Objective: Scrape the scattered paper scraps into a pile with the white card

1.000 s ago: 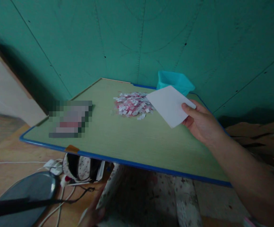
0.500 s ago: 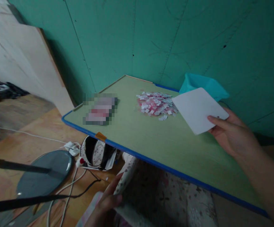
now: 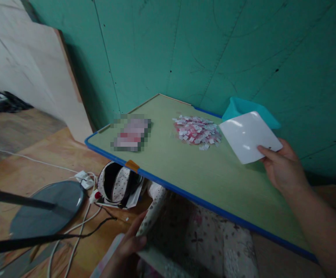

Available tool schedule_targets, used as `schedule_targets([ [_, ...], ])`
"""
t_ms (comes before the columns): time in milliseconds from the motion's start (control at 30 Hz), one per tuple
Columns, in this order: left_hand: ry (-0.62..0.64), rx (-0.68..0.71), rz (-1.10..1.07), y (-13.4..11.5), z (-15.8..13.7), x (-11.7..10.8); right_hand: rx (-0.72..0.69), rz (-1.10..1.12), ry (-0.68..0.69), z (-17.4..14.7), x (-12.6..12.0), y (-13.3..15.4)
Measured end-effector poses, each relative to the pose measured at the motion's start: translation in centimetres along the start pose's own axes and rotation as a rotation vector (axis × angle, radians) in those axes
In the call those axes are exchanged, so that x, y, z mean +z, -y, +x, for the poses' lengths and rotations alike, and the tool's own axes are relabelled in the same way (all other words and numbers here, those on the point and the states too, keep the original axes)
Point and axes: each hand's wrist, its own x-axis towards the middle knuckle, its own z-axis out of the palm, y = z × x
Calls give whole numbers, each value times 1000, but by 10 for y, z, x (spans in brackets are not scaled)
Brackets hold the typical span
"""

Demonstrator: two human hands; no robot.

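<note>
My right hand (image 3: 285, 164) pinches a thin white square card (image 3: 245, 137) by its right corner, thumb on top. Light glints off the card, which is held above the table's right part. Low in the view, my left hand (image 3: 127, 247) grips the edge of a patterned box (image 3: 153, 220), open and white with dark specks, partly under the table. A heap of small white and pink squares (image 3: 197, 130) lies on the pale green table (image 3: 185, 166), left of the card. Behind the card stands a turquoise bin (image 3: 231, 110), partly hidden by it.
A pixelated flat item (image 3: 131, 135) lies at the table's left. Blue edging (image 3: 168, 188) runs along the front. Below are a spotted bag (image 3: 118, 183), white cables (image 3: 82, 227) and a grey round base (image 3: 49, 208) with a pole. A green wall (image 3: 145, 54) rises behind.
The white card has tilted slightly and now shows bright reflections. My view has shifted a little, and my left hand still grips the box edge.
</note>
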Motion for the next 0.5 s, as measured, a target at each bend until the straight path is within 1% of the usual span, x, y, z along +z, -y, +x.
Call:
schedule_targets([
  [100,-4,-1,-33,0,-3,-3,-33,-40,-12,0,0,-4],
  [167,-17,-4,-20,-1,-4,-6,-45,-76,15,-2,1,-6],
  [233,-65,-6,29,-3,-3,-11,-47,-116,61,-5,2,-7],
  [367,-149,76,146,-3,1,-22,-71,-222,133,-7,1,-10],
  [433,-145,98,161,-1,5,-31,-87,-240,159,-6,0,-11],
  [500,-108,79,130,3,9,-43,-104,-240,173,-4,1,-9],
])
